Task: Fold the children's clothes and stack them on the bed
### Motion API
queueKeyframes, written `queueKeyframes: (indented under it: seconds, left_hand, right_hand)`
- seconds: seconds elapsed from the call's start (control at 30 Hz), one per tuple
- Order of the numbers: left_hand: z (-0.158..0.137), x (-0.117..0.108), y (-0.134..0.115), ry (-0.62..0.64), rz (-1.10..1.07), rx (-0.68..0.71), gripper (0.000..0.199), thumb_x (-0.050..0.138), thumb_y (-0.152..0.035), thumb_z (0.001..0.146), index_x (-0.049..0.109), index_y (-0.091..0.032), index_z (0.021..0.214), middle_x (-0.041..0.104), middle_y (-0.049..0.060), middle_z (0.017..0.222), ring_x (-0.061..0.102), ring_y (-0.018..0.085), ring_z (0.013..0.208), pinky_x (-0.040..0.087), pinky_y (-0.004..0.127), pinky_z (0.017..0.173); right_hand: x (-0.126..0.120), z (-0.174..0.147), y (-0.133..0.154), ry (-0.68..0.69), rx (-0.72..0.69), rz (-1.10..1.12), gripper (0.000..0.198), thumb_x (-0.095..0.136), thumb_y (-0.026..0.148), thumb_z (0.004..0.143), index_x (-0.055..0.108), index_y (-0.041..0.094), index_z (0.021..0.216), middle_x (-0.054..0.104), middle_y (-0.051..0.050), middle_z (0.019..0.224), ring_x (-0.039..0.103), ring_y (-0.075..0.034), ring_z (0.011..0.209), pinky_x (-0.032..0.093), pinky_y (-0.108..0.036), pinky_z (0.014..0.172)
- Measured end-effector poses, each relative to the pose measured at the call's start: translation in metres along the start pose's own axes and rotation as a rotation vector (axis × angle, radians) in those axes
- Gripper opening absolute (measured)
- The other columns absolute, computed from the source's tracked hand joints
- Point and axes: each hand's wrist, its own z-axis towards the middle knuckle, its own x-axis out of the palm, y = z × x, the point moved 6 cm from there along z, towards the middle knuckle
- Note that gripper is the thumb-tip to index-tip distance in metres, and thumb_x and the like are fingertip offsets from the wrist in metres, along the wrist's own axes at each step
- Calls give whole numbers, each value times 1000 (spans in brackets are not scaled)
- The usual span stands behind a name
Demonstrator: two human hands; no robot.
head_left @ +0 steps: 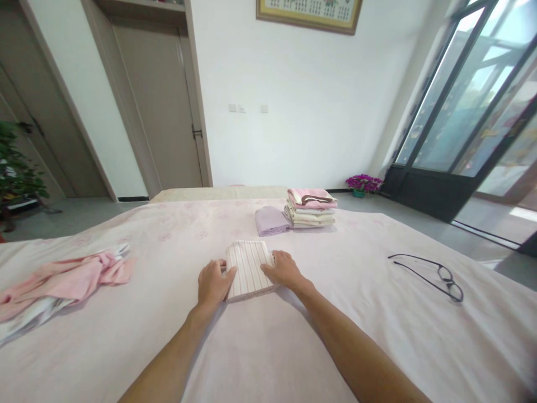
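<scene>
A folded striped cloth (249,270), cream with thin pinkish-brown lines, lies between my two hands on the pale pink bed sheet (260,352). My left hand (215,282) grips its left edge, thumb on top and fingers curled at the side. On the opposite edge, my right hand (284,271) holds it the same way, its thumb pressing on the top. Just beyond are a folded lilac cloth (272,220) and a stack of folded clothes (311,209), with a pink piece uppermost.
Crumpled pink and white clothes (79,280) lie at the left. Black-framed glasses (440,277) rest unfolded on the right. Past the sheet's far right edge, purple flowers (364,183) stand on the floor near a glass door (474,112).
</scene>
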Motion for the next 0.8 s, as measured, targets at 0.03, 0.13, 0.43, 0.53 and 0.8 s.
queueKeyframes:
  seconds: [0.03, 0.13, 0.43, 0.53, 0.8]
  left_hand:
    - [0, 1, 3, -4, -62, -20, 38, 54, -44, 84, 64, -14, 106, 70, 14, 107, 64, 29, 105, 44, 40, 94]
    - [1, 4, 15, -23, -377, -103, 37, 58, -45, 81, 58, -17, 104, 71, 12, 104, 67, 27, 98, 48, 38, 87]
    - [7, 6, 29, -128, -865, -190, 56, 57, -49, 85, 43, -17, 130, 70, 10, 104, 71, 23, 89, 51, 41, 88]
    - [8, 6, 31, -126, -845, -194, 53, 53, -44, 88, 41, -19, 133, 68, 10, 109, 72, 20, 85, 51, 39, 88]
    - [14, 12, 30, -75, -765, -185, 49, 51, -37, 86, 43, -19, 132, 67, 10, 109, 71, 20, 80, 52, 39, 84]
  right_hand:
    - [0, -1, 1, -8, 11, 22, 37, 55, 45, 83, 60, 14, 104, 64, -17, 114, 55, -28, 112, 41, -35, 89]
    - [1, -3, 5, -5, 45, 199, 32, 54, 44, 84, 56, 18, 103, 66, -10, 98, 60, -23, 90, 42, -31, 75]
    - [-26, 53, 24, -91, -27, 865, 38, 64, 37, 73, 59, 15, 103, 67, -4, 96, 60, -21, 91, 46, -29, 73]
    - [-53, 96, 19, -137, 6, 882, 36, 66, 36, 73, 61, 16, 101, 68, -2, 86, 62, -21, 86, 47, -27, 68]
    - [-82, 190, -8, -164, 151, 856, 33, 60, 35, 91, 60, 13, 116, 68, -10, 105, 64, -22, 94, 52, -31, 75]
